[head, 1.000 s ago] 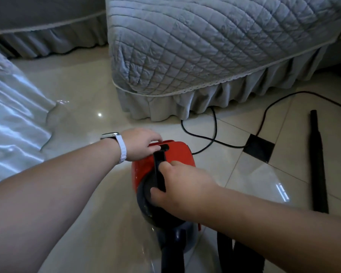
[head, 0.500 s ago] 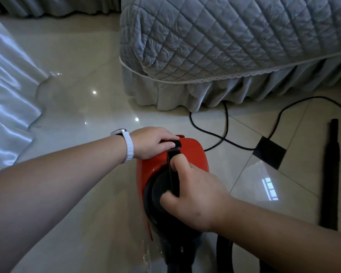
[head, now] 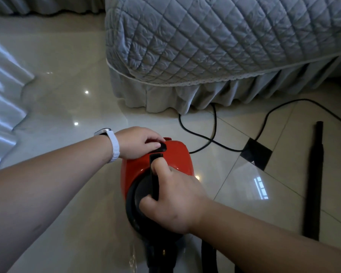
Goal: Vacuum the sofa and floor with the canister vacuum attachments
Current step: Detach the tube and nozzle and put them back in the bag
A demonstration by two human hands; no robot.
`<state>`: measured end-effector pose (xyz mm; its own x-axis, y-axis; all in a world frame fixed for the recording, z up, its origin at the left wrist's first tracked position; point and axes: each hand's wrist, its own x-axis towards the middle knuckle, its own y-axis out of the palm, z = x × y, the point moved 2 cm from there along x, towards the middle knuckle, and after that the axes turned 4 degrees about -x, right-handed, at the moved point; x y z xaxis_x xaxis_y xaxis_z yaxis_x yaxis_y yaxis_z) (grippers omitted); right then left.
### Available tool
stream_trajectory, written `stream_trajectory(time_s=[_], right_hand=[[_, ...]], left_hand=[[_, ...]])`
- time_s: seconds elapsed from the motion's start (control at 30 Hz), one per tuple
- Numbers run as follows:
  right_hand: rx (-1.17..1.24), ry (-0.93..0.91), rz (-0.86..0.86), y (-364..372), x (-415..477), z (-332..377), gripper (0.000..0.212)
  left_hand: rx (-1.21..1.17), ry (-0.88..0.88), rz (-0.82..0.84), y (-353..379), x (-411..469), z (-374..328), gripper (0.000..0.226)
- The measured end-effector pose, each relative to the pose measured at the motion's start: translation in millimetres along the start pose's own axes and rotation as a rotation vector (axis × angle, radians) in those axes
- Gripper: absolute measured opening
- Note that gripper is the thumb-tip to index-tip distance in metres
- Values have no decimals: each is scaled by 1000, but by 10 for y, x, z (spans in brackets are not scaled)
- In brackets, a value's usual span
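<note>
On the floor [head: 67,99] at 6 o'clock, the canister vacuum [head: 171,154] is lying with its long axis running 6 to 12 o'clock. Its rounded, glossy red shell is pointing at the sofa [head: 215,40], which is wearing a quilted grey cover with a pleated skirt. The right hand [head: 175,205] is wrapping its fingers round the black carry handle [head: 155,187]. The left hand [head: 138,142] is clasping the far end, thumb on a black oval button [head: 161,147]. A thin black cord [head: 215,125] is looping at 1 o'clock. A straight matte black tube [head: 314,184] is lying at 3 o'clock.

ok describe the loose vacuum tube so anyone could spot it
From the quilted grey sofa, look down to the tiled floor at the right. The black tube lies right of the red vacuum. Unlike the thin curling cord, it is thick and straight.
</note>
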<state>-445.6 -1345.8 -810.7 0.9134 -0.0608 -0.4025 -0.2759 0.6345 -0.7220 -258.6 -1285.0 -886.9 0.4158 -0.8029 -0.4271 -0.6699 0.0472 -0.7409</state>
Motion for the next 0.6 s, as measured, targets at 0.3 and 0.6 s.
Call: stream_trajectory(time_s=[0.3,0.6], right_hand=[[-62,-6,-22,-47,-172,-124,43],[-196,-4,-121,-528,-867,-589,52]], left_hand=[[73,-47,-203,-222,-424,-298,37],[116,132,-224,-247,-444,-1237,32]])
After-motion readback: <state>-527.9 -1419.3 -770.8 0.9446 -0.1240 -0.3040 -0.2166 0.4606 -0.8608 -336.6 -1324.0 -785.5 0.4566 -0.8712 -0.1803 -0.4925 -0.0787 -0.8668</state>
